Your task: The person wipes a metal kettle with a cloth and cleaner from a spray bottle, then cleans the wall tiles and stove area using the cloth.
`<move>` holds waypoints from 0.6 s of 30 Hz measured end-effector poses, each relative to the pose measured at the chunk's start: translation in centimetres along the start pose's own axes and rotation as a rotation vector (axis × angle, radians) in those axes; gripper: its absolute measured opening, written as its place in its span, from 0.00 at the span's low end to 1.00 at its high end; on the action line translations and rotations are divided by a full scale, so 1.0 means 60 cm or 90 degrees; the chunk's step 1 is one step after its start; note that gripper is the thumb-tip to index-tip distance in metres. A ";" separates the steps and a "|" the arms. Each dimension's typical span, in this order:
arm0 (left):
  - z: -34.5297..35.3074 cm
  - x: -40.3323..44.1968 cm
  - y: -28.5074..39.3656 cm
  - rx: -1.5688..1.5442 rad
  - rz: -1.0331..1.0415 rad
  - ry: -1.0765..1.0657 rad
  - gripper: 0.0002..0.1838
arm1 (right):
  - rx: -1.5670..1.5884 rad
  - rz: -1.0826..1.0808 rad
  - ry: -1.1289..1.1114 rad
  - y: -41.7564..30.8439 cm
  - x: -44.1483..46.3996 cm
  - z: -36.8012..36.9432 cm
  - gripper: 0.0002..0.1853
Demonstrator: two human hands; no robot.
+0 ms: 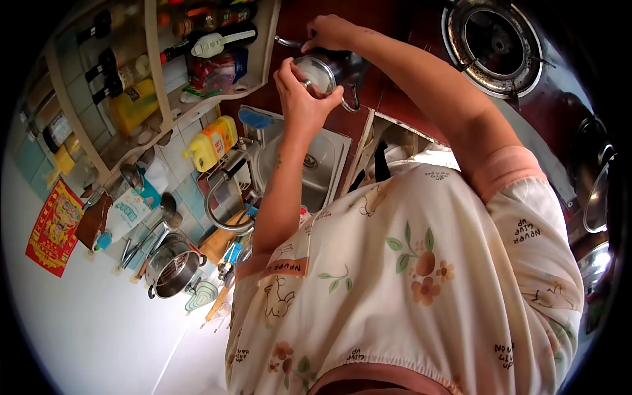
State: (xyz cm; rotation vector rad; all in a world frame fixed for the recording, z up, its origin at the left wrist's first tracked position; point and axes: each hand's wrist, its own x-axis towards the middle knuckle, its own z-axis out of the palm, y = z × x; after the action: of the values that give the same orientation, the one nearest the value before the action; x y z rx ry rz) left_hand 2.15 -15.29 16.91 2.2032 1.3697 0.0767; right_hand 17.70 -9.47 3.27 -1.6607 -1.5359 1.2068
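A shiny metal kettle [342,66] is tilted over the dark red counter, its round pale end facing my left hand. My left hand [304,99] has its thumb and fingers spread around the rim of that end, gripping it. My right hand [329,34] is bent at the far side, its fingertips against the kettle near the thin spout [288,43]. The palm side of this hand is hidden. A curved metal handle [355,99] sticks out on the near right.
A steel sink [337,155] with a curved faucet [212,197] lies below my left hand. A gas burner [494,39] is at the upper right. Bottles fill a shelf [164,99] at the left, with a yellow jug [214,143] and a pot [172,266] nearby.
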 end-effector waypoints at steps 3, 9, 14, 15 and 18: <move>0.000 0.002 0.004 0.003 0.015 0.000 0.55 | -0.010 0.011 0.007 0.003 0.003 -0.003 0.27; -0.003 -0.007 0.005 -0.008 -0.015 -0.013 0.55 | 0.110 -0.012 -0.046 -0.017 0.004 -0.019 0.26; 0.000 -0.001 0.000 -0.045 -0.030 -0.029 0.55 | 0.040 -0.018 -0.037 0.023 0.017 -0.002 0.26; 0.001 -0.001 0.000 -0.045 -0.030 -0.032 0.55 | 0.026 -0.037 -0.048 0.019 0.020 0.000 0.27; 0.005 0.002 -0.001 0.011 0.047 0.014 0.55 | 0.122 -0.037 -0.025 -0.020 0.015 -0.024 0.27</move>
State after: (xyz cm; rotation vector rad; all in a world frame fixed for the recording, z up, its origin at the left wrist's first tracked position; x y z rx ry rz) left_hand 2.26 -15.31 16.63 2.2730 1.3048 0.1164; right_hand 18.39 -8.14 4.74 -1.4673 -1.4330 1.3188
